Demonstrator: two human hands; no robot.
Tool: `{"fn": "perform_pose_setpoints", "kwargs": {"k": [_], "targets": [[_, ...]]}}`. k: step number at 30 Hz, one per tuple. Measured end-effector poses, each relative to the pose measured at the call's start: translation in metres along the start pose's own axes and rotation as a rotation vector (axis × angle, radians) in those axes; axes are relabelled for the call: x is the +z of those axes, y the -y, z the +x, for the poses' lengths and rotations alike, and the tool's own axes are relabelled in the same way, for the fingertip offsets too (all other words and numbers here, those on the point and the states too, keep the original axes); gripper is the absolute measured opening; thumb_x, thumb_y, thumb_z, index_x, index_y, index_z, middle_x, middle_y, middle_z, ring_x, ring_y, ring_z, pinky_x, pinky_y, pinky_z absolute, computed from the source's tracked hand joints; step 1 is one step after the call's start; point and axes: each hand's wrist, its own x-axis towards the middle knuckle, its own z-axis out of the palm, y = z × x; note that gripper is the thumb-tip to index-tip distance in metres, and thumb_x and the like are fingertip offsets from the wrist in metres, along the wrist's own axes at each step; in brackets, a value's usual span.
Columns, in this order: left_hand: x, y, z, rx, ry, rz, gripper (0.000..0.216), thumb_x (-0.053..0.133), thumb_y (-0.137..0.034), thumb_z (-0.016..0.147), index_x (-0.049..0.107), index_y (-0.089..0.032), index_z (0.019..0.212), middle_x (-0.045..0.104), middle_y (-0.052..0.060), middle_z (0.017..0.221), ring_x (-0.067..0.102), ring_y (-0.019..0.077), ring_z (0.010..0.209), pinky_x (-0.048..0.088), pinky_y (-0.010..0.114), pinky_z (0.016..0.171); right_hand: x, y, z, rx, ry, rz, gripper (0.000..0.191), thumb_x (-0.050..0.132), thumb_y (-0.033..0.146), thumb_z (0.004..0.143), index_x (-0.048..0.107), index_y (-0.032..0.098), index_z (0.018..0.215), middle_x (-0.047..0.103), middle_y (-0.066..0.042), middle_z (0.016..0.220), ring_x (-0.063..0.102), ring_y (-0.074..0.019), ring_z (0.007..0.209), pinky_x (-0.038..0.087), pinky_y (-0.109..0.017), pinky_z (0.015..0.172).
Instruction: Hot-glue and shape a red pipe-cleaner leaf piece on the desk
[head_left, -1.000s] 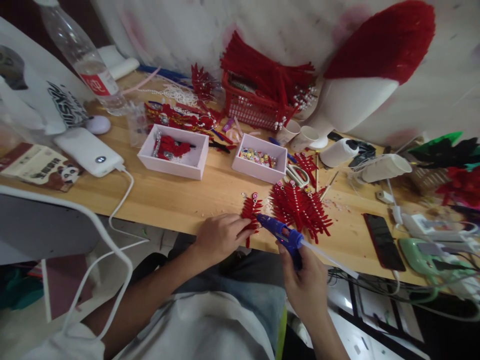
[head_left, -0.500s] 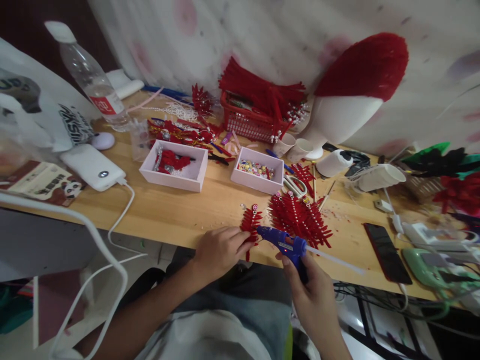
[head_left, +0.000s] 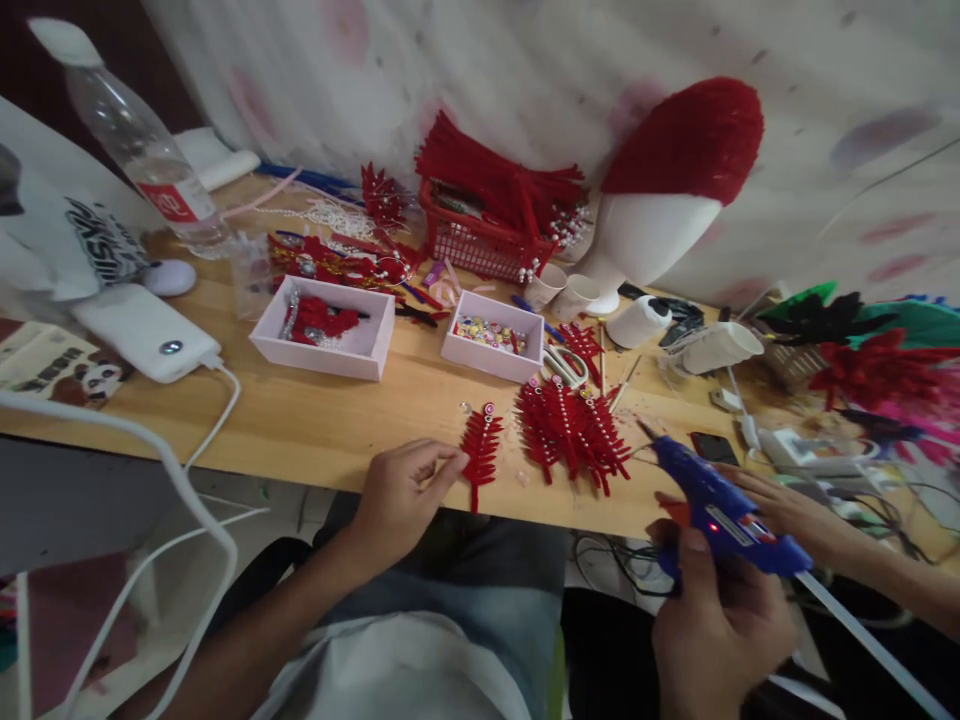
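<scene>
Red chenille is showing all over the wooden tabletop [head_left: 337, 410], thickest in a pile of red fronds [head_left: 571, 432] that is serving as the marker for everything else. Just left of that pile a single red frond [head_left: 478, 455] is lying flat near the front edge. The left hand [head_left: 397, 492] is resting beside it, thumb and forefinger closing on its near edge, seemingly to keep the light piece from sliding. Right of the pile and nearer the camera, the right hand [head_left: 720, 625] is wrapping its fingers [head_left: 691, 568] tightly round the grip of a blue glue gun [head_left: 716, 505]. The gun's nozzle is pointing toward the pile but lifted off the wood, probably so the hot tip is touching nothing. Behind the pile a pink box [head_left: 491, 335] of small beads is sitting within reach. A co-worker's hand [head_left: 780, 505] is lying just beyond the gun, its arm running off at the right. The gun is covering most of a dark phone [head_left: 712, 447], the glue stick [head_left: 862, 640] is leaving the picture, and the trigger finger is hiding under the gun's body.
</scene>
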Motion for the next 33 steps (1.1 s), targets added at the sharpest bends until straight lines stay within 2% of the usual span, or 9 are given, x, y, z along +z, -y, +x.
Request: {"fn": "perform_pose_setpoints", "kwargs": {"k": [3,5,8,17,20,23,27,30,33], "targets": [[-0.006,-0.015,0.001,-0.421,-0.100,-0.634,0.020,0.062,-0.031,0.091,0.065,-0.016,0.078,0.058,-0.001,0.063,0.049,0.0082,0.052,0.039,0.018,0.046,-0.003,-0.018,0.022,-0.070,-0.050,-0.229,0.042,0.072,0.047,0.079,0.068,0.012,0.101,0.073,-0.014,0.096,0.068,-0.0250,0.082,0.053,-0.040,0.080],[-0.007,-0.022,0.002,-0.666,-0.108,-0.967,0.007,0.061,-0.016,0.086,0.064,-0.014,0.080,0.055,-0.001,0.065,0.048,0.0067,0.052,0.040,0.016,0.046,-0.003,-0.032,0.039,-0.097,-0.041,-0.455,0.043,0.066,0.050,0.079,0.070,0.011,0.096,0.073,-0.016,0.087,0.068,-0.0292,0.081,0.052,-0.043,0.080],[-0.003,-0.029,0.001,-0.874,-0.124,-1.114,0.018,0.054,0.003,0.079,0.066,-0.009,0.083,0.063,0.007,0.079,0.058,0.0094,0.065,0.050,0.017,0.057,0.003,-0.047,0.063,-0.140,-0.034,-0.682,0.043,0.057,0.050,0.079,0.071,0.011,0.093,0.071,-0.017,0.080,0.066,-0.0325,0.080,0.049,-0.045,0.080],[0.008,-0.023,-0.014,-0.913,-0.123,-1.136,0.021,0.053,-0.001,0.090,0.072,-0.001,0.099,0.071,0.014,0.085,0.060,0.0078,0.061,0.050,0.014,0.054,0.026,-0.067,0.098,-0.075,-0.039,-0.769,0.046,0.052,0.045,0.077,0.072,0.010,0.099,0.071,-0.020,0.091,0.063,-0.0326,0.083,0.045,-0.043,0.080],[0.008,-0.022,-0.018,-0.897,-0.065,-1.162,0.015,0.066,-0.012,0.089,0.072,-0.002,0.098,0.068,0.008,0.075,0.051,0.0035,0.051,0.041,0.011,0.045,0.022,-0.070,0.099,-0.080,-0.012,-0.783,0.046,0.054,0.049,0.077,0.072,0.011,0.094,0.070,-0.018,0.086,0.062,-0.0311,0.080,0.045,-0.042,0.078],[0.010,-0.021,-0.021,-0.910,0.022,-1.177,0.025,0.076,-0.031,0.084,0.072,-0.006,0.085,0.053,-0.003,0.055,0.035,0.0013,0.042,0.030,0.012,0.039,0.015,-0.068,0.095,-0.061,0.020,-0.791,0.049,0.059,0.055,0.076,0.071,0.012,0.094,0.070,-0.015,0.084,0.061,-0.0297,0.078,0.046,-0.042,0.077],[0.013,-0.022,-0.027,-0.896,0.099,-1.154,0.051,0.073,-0.051,0.082,0.051,-0.015,0.053,0.030,-0.009,0.042,0.020,0.0034,0.040,0.022,0.016,0.038,0.001,-0.055,0.072,-0.035,-0.087,-0.664,0.047,0.064,0.052,0.076,0.069,0.012,0.101,0.068,-0.014,0.090,0.061,-0.0276,0.081,0.048,-0.043,0.080],[0.018,-0.023,-0.032,-0.884,0.156,-1.091,0.059,0.073,-0.054,0.081,0.037,-0.018,0.050,0.025,-0.009,0.044,0.015,0.0042,0.042,0.019,0.017,0.039,-0.008,-0.035,0.037,-0.229,-0.295,-0.603,0.038,0.068,0.043,0.079,0.065,0.014,0.103,0.062,-0.014,0.098,0.058,-0.0281,0.093,0.048,-0.043,0.085],[0.025,-0.026,-0.039,-0.904,0.206,-1.033,0.057,0.076,-0.054,0.077,0.036,-0.019,0.055,0.027,-0.009,0.049,0.017,0.0047,0.046,0.020,0.017,0.042,-0.009,-0.009,-0.005,-0.335,-0.227,-0.440,0.024,0.068,0.034,0.084,0.062,0.018,0.101,0.057,-0.009,0.098,0.056,-0.0249,0.098,0.048,-0.040,0.087]]}}
